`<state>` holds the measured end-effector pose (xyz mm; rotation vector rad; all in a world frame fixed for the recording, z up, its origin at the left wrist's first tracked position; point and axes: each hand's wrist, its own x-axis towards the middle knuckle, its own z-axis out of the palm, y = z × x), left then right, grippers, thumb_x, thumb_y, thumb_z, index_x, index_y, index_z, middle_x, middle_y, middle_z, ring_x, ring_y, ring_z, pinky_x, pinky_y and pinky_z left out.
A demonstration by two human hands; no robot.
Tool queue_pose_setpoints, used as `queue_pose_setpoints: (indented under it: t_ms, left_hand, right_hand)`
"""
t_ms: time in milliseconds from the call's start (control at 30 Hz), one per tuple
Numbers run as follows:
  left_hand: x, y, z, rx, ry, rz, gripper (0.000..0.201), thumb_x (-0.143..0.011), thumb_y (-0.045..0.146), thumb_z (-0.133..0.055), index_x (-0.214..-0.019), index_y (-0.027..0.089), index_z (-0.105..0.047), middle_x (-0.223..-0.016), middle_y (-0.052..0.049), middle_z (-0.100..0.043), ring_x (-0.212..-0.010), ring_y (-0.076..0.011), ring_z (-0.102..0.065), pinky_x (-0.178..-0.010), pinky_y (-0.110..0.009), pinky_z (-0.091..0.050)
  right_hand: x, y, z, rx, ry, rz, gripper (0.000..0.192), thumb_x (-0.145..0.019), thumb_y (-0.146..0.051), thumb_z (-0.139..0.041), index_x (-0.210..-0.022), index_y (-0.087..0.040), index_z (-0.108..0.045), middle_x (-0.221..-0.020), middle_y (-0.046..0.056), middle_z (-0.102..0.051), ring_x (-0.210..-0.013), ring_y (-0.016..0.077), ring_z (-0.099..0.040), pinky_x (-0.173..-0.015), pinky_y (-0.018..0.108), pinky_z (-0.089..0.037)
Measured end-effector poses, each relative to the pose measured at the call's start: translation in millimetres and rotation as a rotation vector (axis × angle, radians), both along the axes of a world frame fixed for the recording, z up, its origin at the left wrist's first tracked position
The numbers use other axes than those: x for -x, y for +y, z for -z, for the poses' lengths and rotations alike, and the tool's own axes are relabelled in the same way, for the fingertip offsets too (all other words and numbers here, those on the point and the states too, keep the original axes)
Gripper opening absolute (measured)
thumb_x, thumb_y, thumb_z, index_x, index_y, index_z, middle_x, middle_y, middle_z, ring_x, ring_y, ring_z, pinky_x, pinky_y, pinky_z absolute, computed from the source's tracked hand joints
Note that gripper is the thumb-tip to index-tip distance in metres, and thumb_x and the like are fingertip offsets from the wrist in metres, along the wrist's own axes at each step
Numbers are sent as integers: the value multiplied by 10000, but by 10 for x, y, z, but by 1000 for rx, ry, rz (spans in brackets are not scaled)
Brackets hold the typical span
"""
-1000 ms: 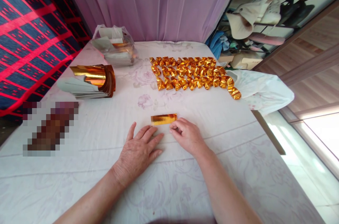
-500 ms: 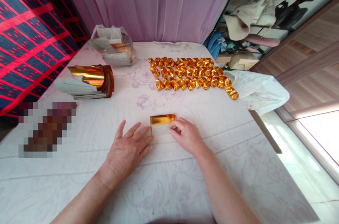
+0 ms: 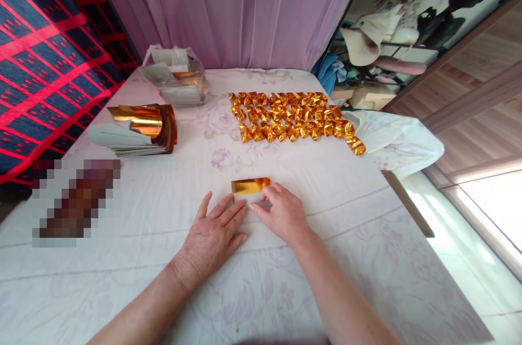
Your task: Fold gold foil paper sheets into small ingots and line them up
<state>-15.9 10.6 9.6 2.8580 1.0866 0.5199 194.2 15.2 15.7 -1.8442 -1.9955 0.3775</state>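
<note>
Down onto the pale, flower-patterned surface (image 3: 265,290), and straight to the gold strip (image 3: 250,186), lying flat near the middle! Just below it, on to the left hand (image 3: 210,241), palm down with fingers spread; at its right end, to the right hand (image 3: 286,211), fingers curled, impossible to tell whether pinching the edge. Further back now, to rows of folded gold pieces (image 3: 302,131), then left to a curling stack of gold-faced paper (image 3: 147,126) and a clear plastic bag (image 3: 198,93) behind. Up to a purple curtain (image 3: 220,13); left, to red-and-dark checked fabric (image 3: 53,35); right, to a crowded shelf, a white bag (image 3: 408,141) and bright floor (image 3: 459,274).
</note>
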Motion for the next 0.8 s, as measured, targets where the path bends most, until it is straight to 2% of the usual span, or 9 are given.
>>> queue_pose_setpoints:
  t_ms: [133, 367, 533, 600, 733, 800]
  left_hand:
    - [12, 22, 22, 28, 4, -8, 421, -997, 461, -433, -1321, 246, -594, -1359, -4, -624, -1309, -280, -514, -1213, -523, -3]
    - [86, 81, 4, 11, -11, -20, 351, -1002, 434, -433, -1225, 289, -662, -1333, 15, -644, -1284, -288, -539, -1202, -541, -20]
    - [113, 105, -24, 14, -32, -41, 315, -994, 404, -449, -1141, 299, -707, -1281, 14, -677, -1259, -296, -559, -1193, -572, -65]
    - [120, 116, -27, 33, -44, -46, 304, -987, 397, -458, -1115, 302, -717, -1263, 1, -687, -1253, -291, -565, -1188, -589, -95]
    - [135, 146, -6, 74, -70, -79, 276, -974, 376, -478, -1058, 274, -720, -1263, -35, -684, -1242, -280, -572, -1169, -598, -183]
    - [140, 161, 14, 71, -78, -108, 266, -962, 362, -492, -1103, 256, -691, -1298, -62, -661, -1250, -283, -566, -1155, -592, -227]
  right_hand:
    - [45, 4, -2, 36, -42, 35, 215, -775, -364, -757, -821, -225, -599, -897, 20, -642, -876, 197, -628, -733, 290, -435]
    - [-79, 38, -70, 130, 49, -7, 144, -783, -216, -739, -774, -220, -596, -877, -11, -634, -826, 143, -607, -738, 256, -403]
    - [-198, 56, -94, 190, 65, 38, 130, -764, -183, -726, -738, -210, -601, -837, -12, -627, -781, 132, -592, -704, 246, -384]
    - [-254, 60, -80, 194, 86, 65, 119, -748, -193, -729, -792, -215, -620, -832, -21, -626, -731, 123, -575, -680, 244, -384]
    - [-350, 65, -52, 209, 212, 78, 341, -714, -196, -724, -1037, -236, -620, -797, -56, -609, -632, 104, -533, -640, 238, -406]
    - [-381, 66, -50, 210, 273, 51, 360, -712, -212, -712, -1059, -240, -621, -794, -60, -609, -615, 99, -524, -632, 239, -418]
